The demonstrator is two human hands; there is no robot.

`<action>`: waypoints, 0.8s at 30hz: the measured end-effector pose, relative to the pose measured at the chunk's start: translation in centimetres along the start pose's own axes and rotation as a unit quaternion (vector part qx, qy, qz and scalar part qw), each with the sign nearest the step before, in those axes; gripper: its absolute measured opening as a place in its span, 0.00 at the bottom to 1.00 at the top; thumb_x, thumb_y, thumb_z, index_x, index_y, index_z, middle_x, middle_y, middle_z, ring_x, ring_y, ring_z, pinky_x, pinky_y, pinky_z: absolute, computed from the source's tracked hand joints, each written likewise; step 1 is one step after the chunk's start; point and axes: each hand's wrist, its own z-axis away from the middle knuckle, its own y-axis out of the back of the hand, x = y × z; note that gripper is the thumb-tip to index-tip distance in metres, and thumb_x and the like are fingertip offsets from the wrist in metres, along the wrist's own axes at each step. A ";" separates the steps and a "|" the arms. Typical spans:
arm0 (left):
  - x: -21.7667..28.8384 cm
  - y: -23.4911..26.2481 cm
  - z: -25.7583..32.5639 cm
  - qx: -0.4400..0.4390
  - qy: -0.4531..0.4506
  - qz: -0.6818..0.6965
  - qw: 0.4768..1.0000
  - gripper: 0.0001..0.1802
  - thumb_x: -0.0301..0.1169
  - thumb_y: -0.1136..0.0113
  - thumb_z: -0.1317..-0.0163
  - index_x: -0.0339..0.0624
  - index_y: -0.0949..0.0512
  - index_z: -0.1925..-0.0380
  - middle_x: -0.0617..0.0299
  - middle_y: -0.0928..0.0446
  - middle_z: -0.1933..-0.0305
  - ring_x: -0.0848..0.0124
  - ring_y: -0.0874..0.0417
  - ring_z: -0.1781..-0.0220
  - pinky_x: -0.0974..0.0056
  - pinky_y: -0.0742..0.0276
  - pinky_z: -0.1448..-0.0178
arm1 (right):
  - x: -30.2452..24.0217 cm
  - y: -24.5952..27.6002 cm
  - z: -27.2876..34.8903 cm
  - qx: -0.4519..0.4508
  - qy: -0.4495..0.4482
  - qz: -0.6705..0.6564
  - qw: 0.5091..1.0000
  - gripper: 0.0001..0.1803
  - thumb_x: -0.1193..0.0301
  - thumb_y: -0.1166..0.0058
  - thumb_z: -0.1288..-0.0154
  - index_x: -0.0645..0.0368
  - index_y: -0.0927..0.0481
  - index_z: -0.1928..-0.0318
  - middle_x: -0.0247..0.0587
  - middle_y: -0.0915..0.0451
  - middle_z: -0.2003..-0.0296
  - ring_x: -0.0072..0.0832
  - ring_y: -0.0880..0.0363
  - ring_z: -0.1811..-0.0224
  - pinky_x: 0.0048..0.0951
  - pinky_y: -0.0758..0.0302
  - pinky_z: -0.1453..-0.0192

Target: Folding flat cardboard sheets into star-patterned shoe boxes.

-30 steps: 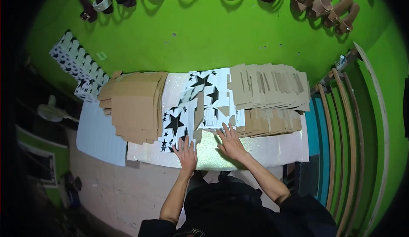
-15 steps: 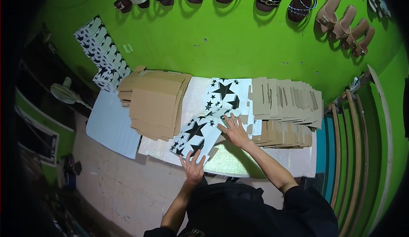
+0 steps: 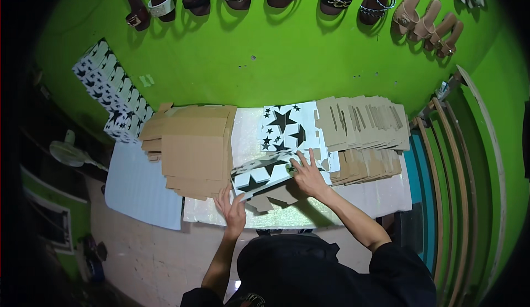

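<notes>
A cardboard box point(image 3: 259, 177), white with black stars outside and plain brown inside, is partly folded on the table in front of me. Its printed side stands tilted up, and brown flaps stick out toward me. My left hand point(image 3: 232, 210) holds its left end, thumb and fingers against the edge. At the right end, my right hand point(image 3: 310, 177) grips the box with its fingers spread over the top edge; the palm hides part of that corner. Just behind lies a flat star-printed sheet point(image 3: 284, 120), partly covered by the raised box.
Brown cardboard blanks point(image 3: 193, 160) are piled on the left. Rows of folded brown cardboard point(image 3: 364, 125) stand on the right. Finished star-printed boxes point(image 3: 113, 89) are stacked at the far left, near a fan point(image 3: 69, 151). Sandals point(image 3: 337, 0) hang on the green wall. A wooden rack point(image 3: 441, 185) stands right.
The star-printed piece has gone from lying nearly flat to folded and tilted up, showing its brown flaps. My left hand has shifted to its left end. The view has moved slightly.
</notes>
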 end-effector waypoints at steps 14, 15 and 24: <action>-4.3 -0.2 -4.5 -0.072 0.070 -0.014 0.995 0.45 0.44 0.22 0.54 0.38 0.31 0.38 0.45 0.41 0.27 0.45 0.44 0.24 0.34 0.56 0.25 | -5.0 1.8 0.7 -0.028 -0.088 -0.026 0.995 0.11 0.70 0.46 0.44 0.60 0.15 0.77 0.52 0.22 0.46 0.56 0.36 0.30 0.77 0.60 0.24; -4.8 -0.4 -4.5 -0.075 0.120 -0.017 0.990 0.44 0.44 0.23 0.54 0.39 0.31 0.38 0.45 0.41 0.27 0.45 0.44 0.24 0.33 0.56 0.25 | -4.8 1.8 0.5 -0.029 -0.091 -0.025 0.995 0.11 0.70 0.46 0.44 0.60 0.15 0.77 0.52 0.22 0.46 0.56 0.36 0.30 0.77 0.60 0.24; -7.6 0.7 -3.2 -0.182 0.112 -0.091 0.973 0.08 0.32 0.34 0.50 0.38 0.15 0.74 0.54 0.25 0.39 0.48 0.39 0.26 0.26 0.61 0.25 | -3.3 1.1 -1.1 -0.082 -0.116 0.001 0.990 0.09 0.69 0.45 0.41 0.56 0.13 0.73 0.47 0.24 0.41 0.53 0.37 0.28 0.77 0.62 0.24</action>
